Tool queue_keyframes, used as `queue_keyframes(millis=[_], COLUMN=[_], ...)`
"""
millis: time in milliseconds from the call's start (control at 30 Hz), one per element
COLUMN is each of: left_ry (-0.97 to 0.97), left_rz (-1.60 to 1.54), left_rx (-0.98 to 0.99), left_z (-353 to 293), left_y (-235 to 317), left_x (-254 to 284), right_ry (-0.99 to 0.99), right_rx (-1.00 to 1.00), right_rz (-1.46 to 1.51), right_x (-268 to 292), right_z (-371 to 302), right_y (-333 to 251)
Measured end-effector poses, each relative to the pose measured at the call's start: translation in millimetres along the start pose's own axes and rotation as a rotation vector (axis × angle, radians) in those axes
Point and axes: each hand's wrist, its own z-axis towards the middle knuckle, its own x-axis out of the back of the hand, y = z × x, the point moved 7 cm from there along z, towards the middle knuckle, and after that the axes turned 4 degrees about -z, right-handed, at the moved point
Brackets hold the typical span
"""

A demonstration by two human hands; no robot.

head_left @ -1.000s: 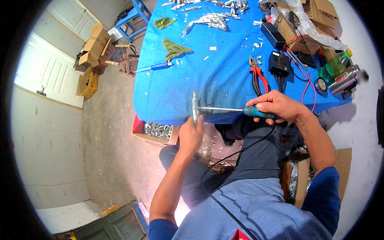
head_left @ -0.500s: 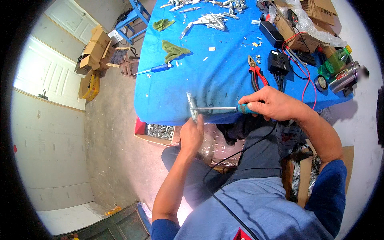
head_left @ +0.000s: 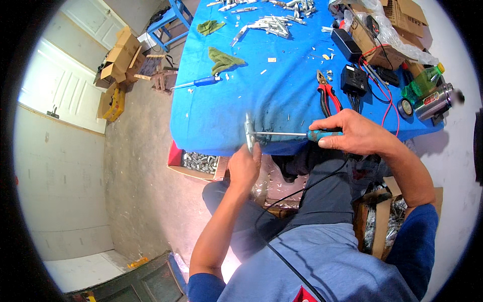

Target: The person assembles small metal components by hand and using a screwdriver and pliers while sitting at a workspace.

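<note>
Your surface (head_left: 282, 90), draped in blue cloth, is the landmark here. At its far end lies a heap of small silvery metal pieces (head_left: 271, 22), spread loosely rather than stacked. Below its near edge, on the floor, sits a red-walled box (head_left: 198, 162) holding more silvery pieces. Whether those are finished or waiting, the view does not tell.

At the surface's near edge, your left hand (head_left: 245, 168) is closed around the lower end of one narrow metal piece (head_left: 248, 132), holding it upright against the cloth. Your right hand (head_left: 354, 133) is wrapped around the teal handle of a screwdriver (head_left: 297, 134), whose shaft lies level and meets the piece near its upper part. So, by my reading, you are partway through working a single piece, with the tip engaged; how deep the fastener sits is too small to see.

Further in on the surface, red-handled pliers (head_left: 327, 98) lie just beyond your right hand, unused. A blue-handled screwdriver (head_left: 198, 82) rests toward the surface's left edge, near a green rag (head_left: 224, 59).
</note>
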Motion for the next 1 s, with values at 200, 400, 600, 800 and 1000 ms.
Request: queue_keyframes(millis=[200, 400, 600, 800, 1000], left_ry=[-0.159, -0.167, -0.099, -0.081, -0.082], left_rz=[-0.326, -0.493, -0.277, 0.009, 0.092], left_rx=[0.172, 0.303, 0.264, 0.11, 0.082], left_z=[8, 6, 7, 9, 9], left_y=[-27, -28, -10, 4, 14], left_x=[-17, -18, -6, -2, 0], right_ry=[-0.012, 0.061, 0.082, 0.034, -0.053], right_rx=[-0.004, 0.042, 0.06, 0.094, 0.03], right_rz=[0.069, -0.196, -0.349, -0.252, -0.243], right_x=[-10, -14, -11, 3, 15], right_z=[3, 4, 1, 4, 13], right_y=[7, -14, -28, -27, -29])
